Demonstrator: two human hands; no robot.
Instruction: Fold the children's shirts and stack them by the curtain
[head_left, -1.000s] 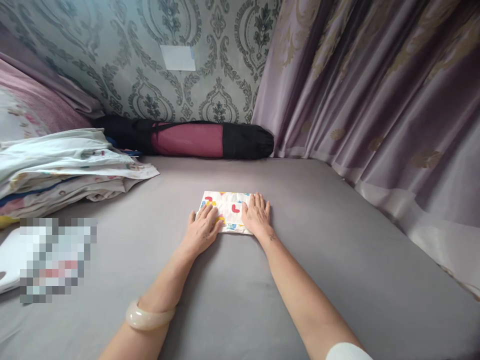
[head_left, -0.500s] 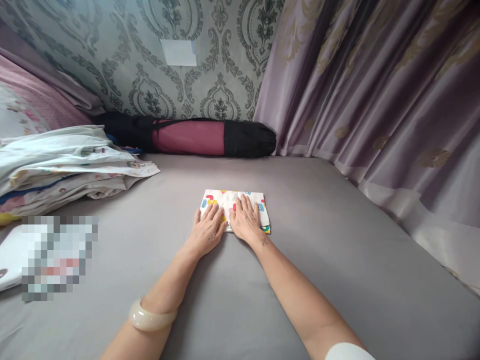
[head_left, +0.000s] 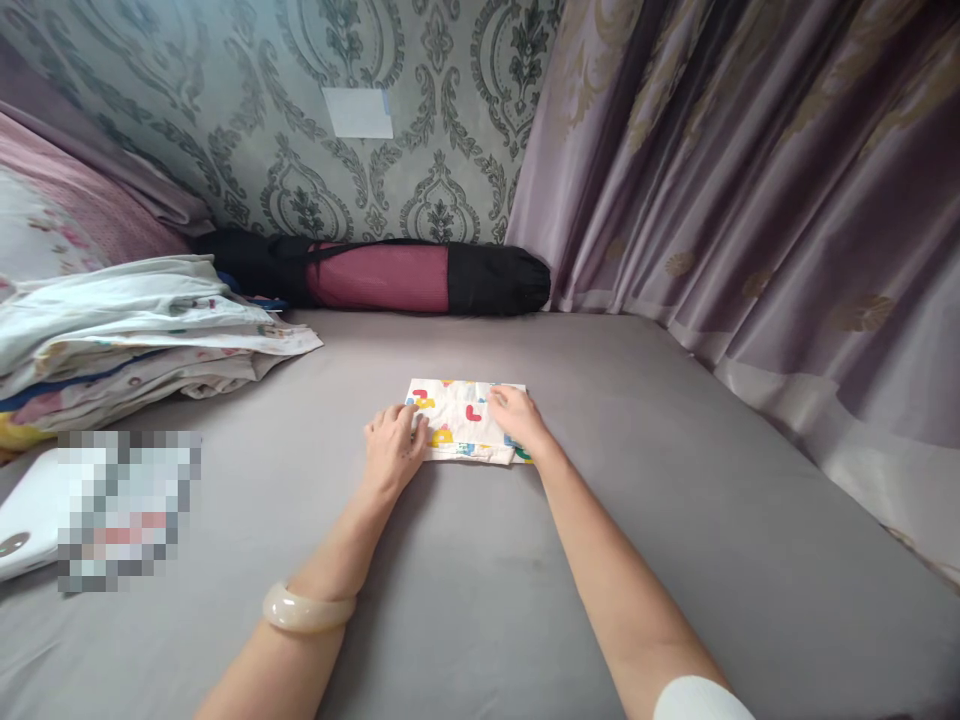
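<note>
A folded cloth (head_left: 461,415), white with red, yellow and blue printed shapes, lies flat as a rectangle on the grey bed sheet. Several layers show along its near edge. At its left edge rests my left hand (head_left: 394,450), fingers apart and slightly bent, the thumb on the cloth. Over the right side is my right hand (head_left: 523,420), its fingers drawn together at the cloth's upper right part. The fingertips there are partly hidden, but they seem to pinch the fabric. A pale bangle (head_left: 309,610) circles my left forearm.
Piled garments (head_left: 150,330) lie on the left, with a white phone-like object (head_left: 45,510) and a blurred-out item (head_left: 131,510) in front. A black and maroon roll bag (head_left: 379,277) lies along the wall. Purple curtains (head_left: 712,200) hang down the right side.
Both hands lay flat on the cloth before. My left hand has shifted left to the edge; my right has moved right and its fingers have drawn together. The middle of the cloth is now uncovered.
</note>
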